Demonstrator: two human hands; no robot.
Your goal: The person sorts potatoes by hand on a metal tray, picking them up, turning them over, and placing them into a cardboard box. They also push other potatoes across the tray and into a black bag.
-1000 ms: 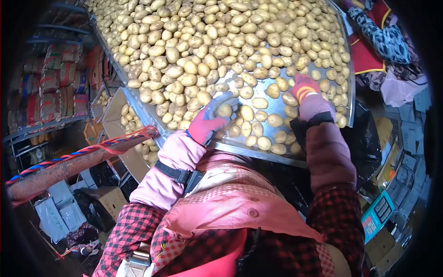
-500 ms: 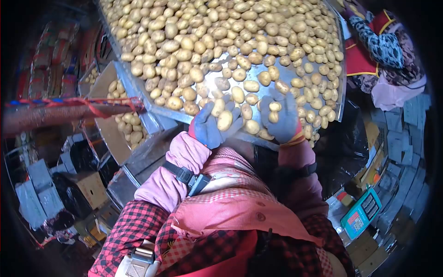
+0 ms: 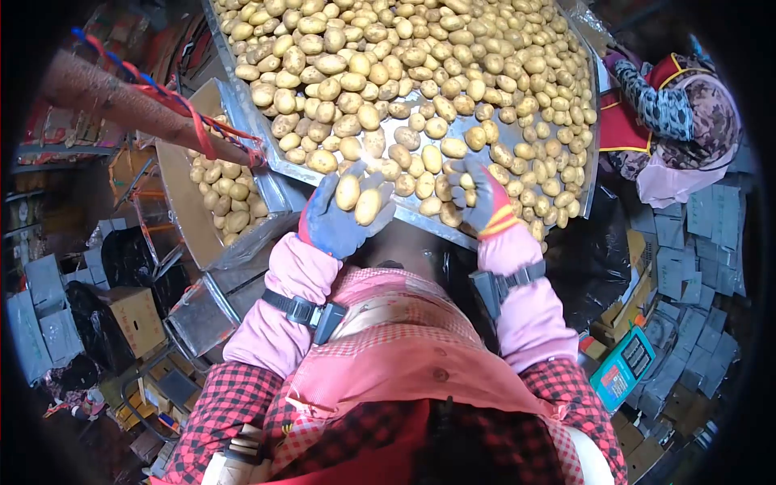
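Note:
My left hand [image 3: 333, 220], in a grey-blue work glove, is cupped palm up with two potatoes [image 3: 368, 207] in it, just off the front edge of the metal tray [image 3: 303, 173]. Over the tray's front edge, my right hand [image 3: 487, 192], gloved the same with a red and yellow cuff, curls its fingers around small potatoes [image 3: 467, 183]. Several loose potatoes [image 3: 431, 159] lie on the bare metal between the hands. Behind them a thick layer of potatoes [image 3: 388, 69] covers the tray.
A cardboard box [image 3: 184, 190] with potatoes inside stands left of the tray. A rusty pole [image 3: 121, 93] wound with red and blue cord juts in above it. Another person [image 3: 687, 121] is at the right. A teal scale [image 3: 622, 370] and flattened cartons [image 3: 711, 234] lie lower right.
My left hand has moved left and slightly up off the tray, now with two potatoes in its palm. My right hand has turned and its fingers have curled in. The view has shifted.

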